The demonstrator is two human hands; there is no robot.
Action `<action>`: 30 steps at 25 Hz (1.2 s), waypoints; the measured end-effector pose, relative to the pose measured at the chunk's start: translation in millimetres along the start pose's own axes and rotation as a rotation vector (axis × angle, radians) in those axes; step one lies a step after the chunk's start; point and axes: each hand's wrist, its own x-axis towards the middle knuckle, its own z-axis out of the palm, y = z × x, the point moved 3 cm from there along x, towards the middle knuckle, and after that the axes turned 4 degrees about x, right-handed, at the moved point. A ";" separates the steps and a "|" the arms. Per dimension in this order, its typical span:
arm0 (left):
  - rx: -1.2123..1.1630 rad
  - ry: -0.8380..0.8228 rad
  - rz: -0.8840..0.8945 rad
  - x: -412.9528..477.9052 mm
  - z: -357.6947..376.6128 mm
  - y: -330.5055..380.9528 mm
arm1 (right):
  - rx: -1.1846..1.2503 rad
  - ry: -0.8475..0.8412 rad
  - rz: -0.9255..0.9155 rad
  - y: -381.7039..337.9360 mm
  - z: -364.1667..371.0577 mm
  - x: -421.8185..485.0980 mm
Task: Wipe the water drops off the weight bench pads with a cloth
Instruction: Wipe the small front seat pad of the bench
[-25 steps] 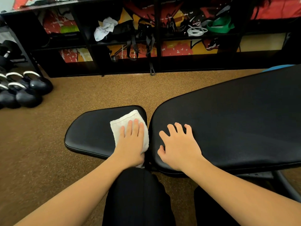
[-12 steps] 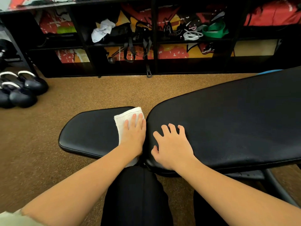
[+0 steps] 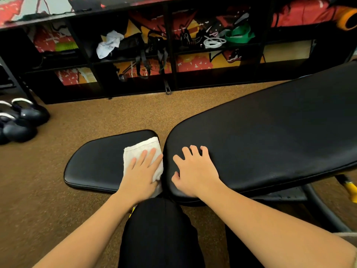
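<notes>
A black weight bench fills the middle of the head view: a small seat pad (image 3: 96, 163) on the left and a long back pad (image 3: 270, 136) on the right, with a narrow gap between them. A folded white cloth (image 3: 141, 149) lies on the seat pad's right end, beside the gap. My left hand (image 3: 142, 175) presses flat on the cloth, fingers spread. My right hand (image 3: 195, 171) rests on the near end of the back pad, fingers apart, holding nothing. I cannot make out any water drops on the pads.
Dark dumbbells (image 3: 21, 120) sit on the brown floor at the left. A black shelf unit (image 3: 173, 55) with straps, bands and a crumpled white rag runs along the back. The bench frame (image 3: 316, 202) and a yellow part (image 3: 349, 188) show at lower right. My black-clad knee (image 3: 160, 229) is below the pads.
My left hand has slid the cloth a little to the right and away from me, up to the seat pad's right edge. My right hand stays on the back pad.
</notes>
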 end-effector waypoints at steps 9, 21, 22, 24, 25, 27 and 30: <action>-0.063 0.076 -0.199 -0.6 5.8 -0.9 | 0.002 0.011 0.000 -0.7 3.8 0.8; -0.179 -0.129 -0.346 124.1 2.9 -16.5 | 0.021 0.040 0.012 -0.3 10.4 3.3; -0.161 -0.128 -0.353 133.5 0.7 -18.7 | 0.020 0.038 0.016 -0.2 10.7 3.6; -0.159 -0.121 -0.389 149.8 -3.7 -25.2 | 0.018 0.034 0.021 -0.2 10.8 3.9; -0.166 -0.119 -0.419 156.9 -5.5 -29.7 | 0.019 0.033 0.021 0.0 10.9 4.1; -0.167 -0.163 -0.475 167.3 -7.5 -40.3 | 0.018 0.029 0.021 0.6 11.0 4.4; -0.225 -0.222 -0.529 167.4 -11.2 -60.3 | 0.018 0.023 0.020 1.0 10.6 4.6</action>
